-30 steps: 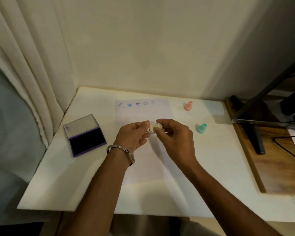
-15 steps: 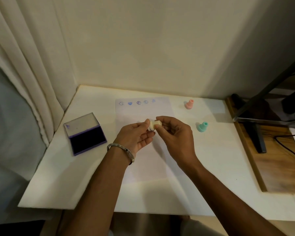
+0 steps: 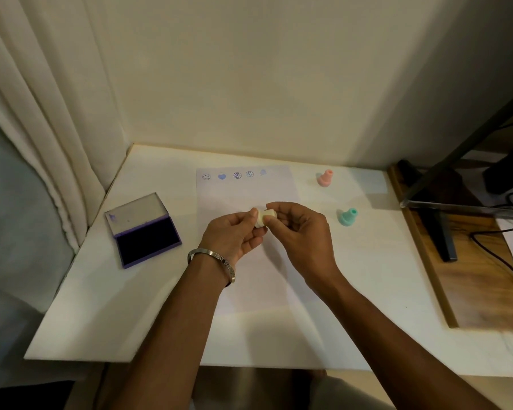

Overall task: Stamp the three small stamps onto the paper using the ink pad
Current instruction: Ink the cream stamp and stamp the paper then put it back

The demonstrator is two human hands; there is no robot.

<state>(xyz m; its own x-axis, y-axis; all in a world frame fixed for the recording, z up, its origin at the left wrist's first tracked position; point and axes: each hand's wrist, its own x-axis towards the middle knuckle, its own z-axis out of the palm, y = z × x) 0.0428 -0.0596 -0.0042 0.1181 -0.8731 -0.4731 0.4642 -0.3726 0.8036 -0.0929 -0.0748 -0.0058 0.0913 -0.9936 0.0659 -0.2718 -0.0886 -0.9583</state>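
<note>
A cream stamp (image 3: 264, 217) is being held above the middle of the paper (image 3: 249, 196), pinched between the fingertips of both hands: the left hand (image 3: 234, 236) is closed on its wider end and the right hand (image 3: 301, 232) on its narrower end. The stamp is being kept tilted on its side, clear of the sheet.

A row of five purple prints (image 3: 234, 175) is lying along the paper's far edge; the rest of the sheet is showing bare. The pink stamp (image 3: 325, 178) is standing upright off the paper's far right corner, and the teal stamp (image 3: 347, 216) is standing just right of the right hand, both well apart from the table's (image 3: 86, 306) edges. The ink pad (image 3: 144, 230) is lying open near the left edge, its lid folded back, with open tabletop between it and the paper. Lettering is showing on the bracelet (image 3: 216, 258) on the left wrist but cannot be read.
</note>
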